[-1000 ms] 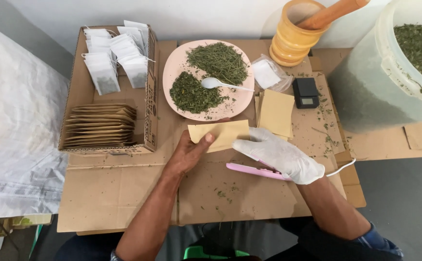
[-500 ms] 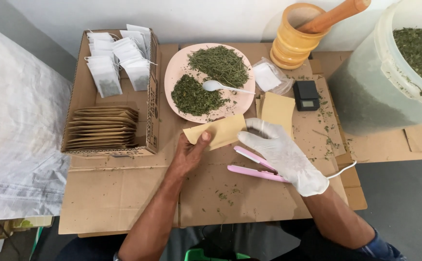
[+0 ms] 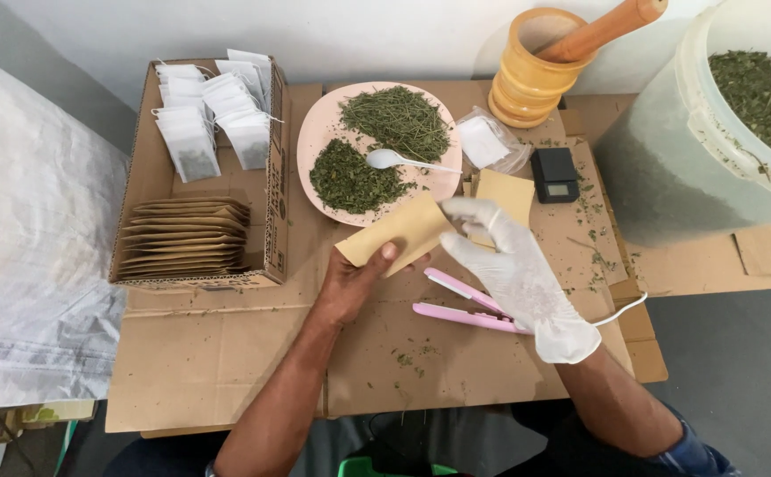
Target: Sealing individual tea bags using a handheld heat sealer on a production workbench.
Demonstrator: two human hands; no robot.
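Two hands are seen at work over the cardboard sheet (image 3: 253,371), and one tan paper envelope (image 3: 394,234) is held between them just in front of the pink plate (image 3: 315,141). The envelope's lower edge is pinched under the thumb of the bare left hand (image 3: 350,283), fingers curled behind it; its upper corner is met by the white-gloved right hand (image 3: 514,269), whose fingers are loosely spread, though whether that corner is actually gripped cannot be told.

A slip is judged possible: the envelope is held tilted and only at its edges, so it could be dropped onto the herb crumbs scattered nearby, or creased by the thumb. The pink hair-straightener-type sealer (image 3: 465,305) lies just nearer than the plate, below the gloved hand, and its white cord (image 3: 624,309) could be snagged by the right wrist.

Left of the plate, a brown cardboard box (image 3: 275,221) is set; a flat stack of tan envelopes (image 3: 187,238) is kept in its near part, and white tea bags (image 3: 213,124) with dark filling stand in its far part. Right of the plate, another tan envelope (image 3: 505,194), a clear bag of white sachets (image 3: 487,141) and a small black scale (image 3: 555,175) are placed. Beyond these, a yellow wooden mortar (image 3: 531,75) and a pale tub of dried herb (image 3: 712,132) are seen.
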